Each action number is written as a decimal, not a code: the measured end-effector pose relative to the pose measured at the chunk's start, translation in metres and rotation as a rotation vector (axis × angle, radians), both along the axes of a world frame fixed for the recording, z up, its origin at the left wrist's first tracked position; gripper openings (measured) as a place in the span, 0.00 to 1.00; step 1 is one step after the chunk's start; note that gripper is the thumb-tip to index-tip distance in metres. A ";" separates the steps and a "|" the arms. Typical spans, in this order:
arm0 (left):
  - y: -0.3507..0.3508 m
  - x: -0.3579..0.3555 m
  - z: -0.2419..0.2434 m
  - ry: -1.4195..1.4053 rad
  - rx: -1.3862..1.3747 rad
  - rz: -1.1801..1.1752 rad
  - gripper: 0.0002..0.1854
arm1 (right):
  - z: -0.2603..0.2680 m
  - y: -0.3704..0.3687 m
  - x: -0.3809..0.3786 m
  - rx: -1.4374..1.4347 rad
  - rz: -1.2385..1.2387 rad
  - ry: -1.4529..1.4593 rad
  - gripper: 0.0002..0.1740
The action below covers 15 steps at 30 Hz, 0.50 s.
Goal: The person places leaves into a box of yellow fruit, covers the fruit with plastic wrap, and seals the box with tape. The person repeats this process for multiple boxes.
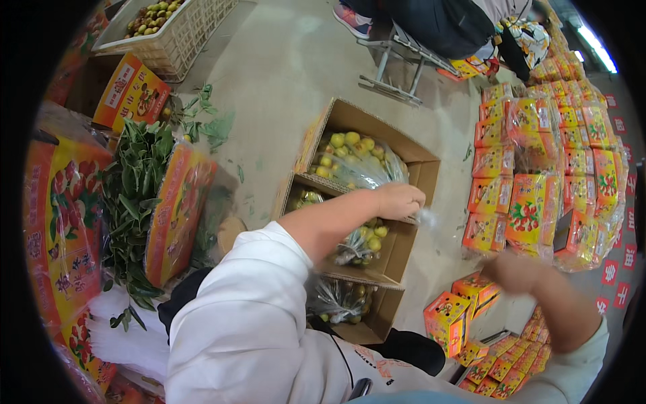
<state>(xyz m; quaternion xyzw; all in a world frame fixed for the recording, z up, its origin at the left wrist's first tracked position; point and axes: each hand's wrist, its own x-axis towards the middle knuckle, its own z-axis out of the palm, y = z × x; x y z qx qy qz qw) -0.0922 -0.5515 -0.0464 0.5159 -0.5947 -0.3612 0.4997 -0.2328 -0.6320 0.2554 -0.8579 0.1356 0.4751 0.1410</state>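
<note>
My left hand [401, 200] grips the gathered end of a clear plastic bag. The bag of green and reddish jujubes [348, 151] lies inside an open cardboard box [376, 113]. A blurred end of plastic [426, 217] sticks out past my fingers over the box wall. To the right, my right hand [509, 270] is raised and blurred by motion above small printed cartons; its fingers cannot be made out. Just nearer to me, a second open box [396, 252] holds bagged jujubes [371, 237], partly behind my left forearm. A third box [386, 313] with a bag of fruit [343, 300] sits closest to my body.
At left stand a leafy bundle [133, 197], large printed cartons [65, 217] and white netting-like material [128, 318]. A plastic crate [176, 48] of jujubes is at top left. Wrapped carton stacks [535, 207] line the right. Another person [434, 25] sits on a folding stool [398, 65].
</note>
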 end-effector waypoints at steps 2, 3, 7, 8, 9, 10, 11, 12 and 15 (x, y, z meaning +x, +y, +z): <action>0.011 -0.002 -0.014 0.020 -0.060 0.041 0.12 | -0.001 0.010 0.003 0.048 0.107 -0.059 0.13; 0.007 0.004 -0.015 0.004 -0.067 0.130 0.12 | 0.004 0.015 0.008 0.050 0.163 -0.093 0.13; 0.008 -0.006 -0.018 -0.105 -0.147 0.048 0.12 | 0.006 0.027 0.002 -0.040 0.235 0.176 0.12; 0.004 0.002 -0.024 -0.122 -0.132 0.034 0.12 | 0.014 0.021 0.014 0.004 0.150 -0.020 0.12; 0.011 0.010 -0.032 -0.101 -0.086 0.096 0.12 | 0.011 0.012 0.025 0.068 0.060 -0.216 0.12; 0.010 0.011 -0.031 -0.063 -0.080 0.141 0.11 | 0.014 0.008 0.026 -0.087 0.032 -0.054 0.13; 0.007 0.009 -0.029 -0.025 -0.071 0.186 0.11 | 0.015 0.002 0.026 -0.238 0.004 0.110 0.13; 0.004 0.012 -0.026 -0.086 -0.087 0.132 0.11 | 0.012 -0.007 0.031 -0.385 -0.003 0.241 0.14; 0.013 0.019 -0.039 -0.022 0.074 0.027 0.12 | 0.007 0.018 0.022 -0.082 0.160 0.033 0.13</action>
